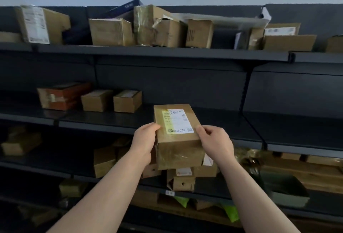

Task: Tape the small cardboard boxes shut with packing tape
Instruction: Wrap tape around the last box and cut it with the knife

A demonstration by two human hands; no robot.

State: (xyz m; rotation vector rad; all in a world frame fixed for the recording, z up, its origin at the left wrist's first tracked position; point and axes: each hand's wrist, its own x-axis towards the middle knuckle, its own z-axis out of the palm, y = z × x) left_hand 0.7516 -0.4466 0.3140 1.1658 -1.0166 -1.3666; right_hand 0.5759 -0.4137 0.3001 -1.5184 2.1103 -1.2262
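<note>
Brown cardboard box (177,136) with a white label (176,121) is held in front of the dark shelves (185,54), the left hand (143,142) and right hand (216,142) gripping its sides, above other boxes (182,179).

The small cardboard box (177,138) is matt brown card, and the clear tape (181,155) over its near face shines and wrinkles slightly. Its label (176,121) is smooth white and yellow paper with a faint sheen. The shelves (148,53) look like dark painted metal, matt and smooth. A top-shelf box (143,26) is wrapped in glossy, crinkled tape. The reddish box (63,97) has pale, scuffed patches. The green bags (231,213) look like thin plastic.
</note>
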